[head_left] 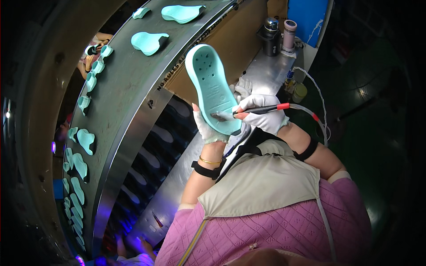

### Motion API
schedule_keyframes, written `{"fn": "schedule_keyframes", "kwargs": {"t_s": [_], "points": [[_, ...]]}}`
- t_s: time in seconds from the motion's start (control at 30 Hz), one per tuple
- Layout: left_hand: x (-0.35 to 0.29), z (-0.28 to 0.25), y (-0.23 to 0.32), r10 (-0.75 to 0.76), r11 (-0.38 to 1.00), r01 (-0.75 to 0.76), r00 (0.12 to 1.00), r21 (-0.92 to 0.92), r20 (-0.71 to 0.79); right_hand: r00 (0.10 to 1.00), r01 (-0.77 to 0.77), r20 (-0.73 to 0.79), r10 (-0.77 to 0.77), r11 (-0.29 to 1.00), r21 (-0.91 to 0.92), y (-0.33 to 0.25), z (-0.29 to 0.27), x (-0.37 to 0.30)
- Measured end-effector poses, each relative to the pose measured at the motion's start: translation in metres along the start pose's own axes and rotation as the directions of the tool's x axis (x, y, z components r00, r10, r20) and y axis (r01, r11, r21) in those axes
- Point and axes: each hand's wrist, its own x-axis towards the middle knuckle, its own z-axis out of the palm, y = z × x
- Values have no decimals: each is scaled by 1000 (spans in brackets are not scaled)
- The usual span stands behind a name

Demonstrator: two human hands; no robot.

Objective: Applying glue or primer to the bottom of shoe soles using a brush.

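A turquoise shoe sole with a raised rim and small holes at its toe end is held up at a slant, inner face toward me. My left hand, in a white fingerless glove, grips it from the left and below, around the heel. My right hand, gloved the same way, is closed on a black brush with red bands and a clear hose trailing off its back end. The brush's dark flat tip rests at the heel area inside the sole. The right hand's lower fingers are partly hidden.
On the left, a curved conveyor belt carries several turquoise soles and shoe uppers. Another person's hands work across it. A black flask, pink bottle and small jar stand at the bench's far right. Dark racks hold pale soles below.
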Motion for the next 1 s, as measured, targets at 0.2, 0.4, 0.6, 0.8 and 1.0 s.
{"fn": "schedule_keyframes", "kwargs": {"t_s": [0.2,0.4,0.6,0.8,1.0], "points": [[2,-6,10,-101,995,101,994,1,52,981,39,190,-32,999,-34,0,6,-8],[1,-12,9,-68,995,68,998,69,5,980,75,173,-95,990,117,12,-4,-2],[4,0,28,-207,974,200,977,110,58,981,-55,186,47,998,35,0,-8,-1],[13,-8,46,-219,959,226,974,170,-56,889,-286,379,258,958,16,1,3,-17],[22,-21,50,-276,913,312,947,262,-166,947,-154,312,73,958,242,-4,0,4]]}}
